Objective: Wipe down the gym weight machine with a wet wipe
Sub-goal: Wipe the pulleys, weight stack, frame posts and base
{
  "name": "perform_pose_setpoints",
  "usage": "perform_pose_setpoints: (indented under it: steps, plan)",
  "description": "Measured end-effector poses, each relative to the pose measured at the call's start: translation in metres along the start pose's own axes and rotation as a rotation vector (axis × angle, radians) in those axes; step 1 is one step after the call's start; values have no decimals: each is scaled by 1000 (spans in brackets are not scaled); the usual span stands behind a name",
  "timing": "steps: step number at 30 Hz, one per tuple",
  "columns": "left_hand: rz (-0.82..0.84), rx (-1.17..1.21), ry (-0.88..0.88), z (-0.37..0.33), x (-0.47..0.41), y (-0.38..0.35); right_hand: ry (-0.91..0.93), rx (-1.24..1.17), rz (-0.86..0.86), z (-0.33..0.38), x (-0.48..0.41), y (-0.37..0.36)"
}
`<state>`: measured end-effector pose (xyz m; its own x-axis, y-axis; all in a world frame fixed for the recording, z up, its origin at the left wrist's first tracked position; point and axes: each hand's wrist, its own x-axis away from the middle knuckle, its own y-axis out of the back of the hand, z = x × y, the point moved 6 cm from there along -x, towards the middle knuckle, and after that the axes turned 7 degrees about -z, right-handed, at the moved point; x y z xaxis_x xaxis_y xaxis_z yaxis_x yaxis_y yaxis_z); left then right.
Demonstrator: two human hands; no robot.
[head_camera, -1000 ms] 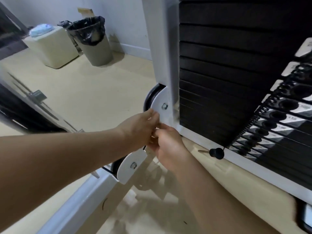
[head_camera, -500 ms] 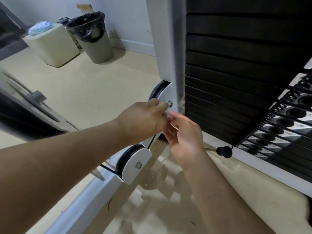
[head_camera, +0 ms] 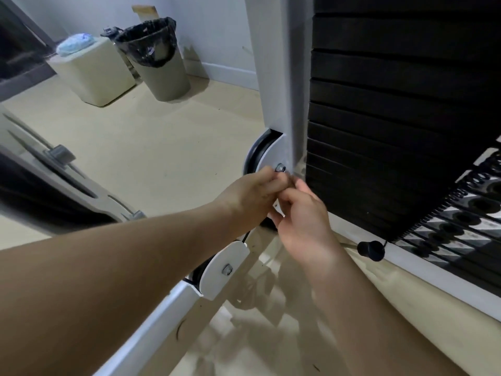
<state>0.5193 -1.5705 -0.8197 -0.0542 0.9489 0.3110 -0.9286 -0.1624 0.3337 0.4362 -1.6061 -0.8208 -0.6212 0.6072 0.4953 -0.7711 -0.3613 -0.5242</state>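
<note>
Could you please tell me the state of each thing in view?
Left hand: fingers curled at the upper pulley cover.
Right hand: fingers curled, against the left hand.
Wet wipe: not visible.
Weight stack: plates stacked, no gaps.
Selector pin: appears pulled out.
Trash bin: open, black-bag lined.

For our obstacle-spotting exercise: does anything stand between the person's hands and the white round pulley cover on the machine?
Nothing visible does. The left hand and right hand meet directly at the white round pulley cover, just below its silver bolt.

Beige floor [head_camera: 135,147], white wall [head_camera: 211,31], bin [head_camera: 160,63] w/ black liner beside cream box [head_camera: 92,74]
</note>
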Motion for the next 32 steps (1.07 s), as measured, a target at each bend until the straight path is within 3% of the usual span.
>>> perform_pose_setpoints:
  steps: [2,8,16,20,25,29,32]
  plan:
    - [-49,-145,-114,-10,4,10,-16,-24,4,-1,0,-7]
    - [-39,30,-112,15,22,37,40,46,-64,0,1,-20]
    - [-433,136,47,52,43,59,218,379,-57,7,20,-25]
    - [-461,283,81,73,44,60,322,316,-36,22,27,-28]
    - [-441,554,305,93,31,63,263,179,-1,28,31,-29]
    - [-220,909,609,98,15,47,333,207,49,37,27,-35]
    - [-348,1036,832,106,14,46,367,354,5,35,23,-35]
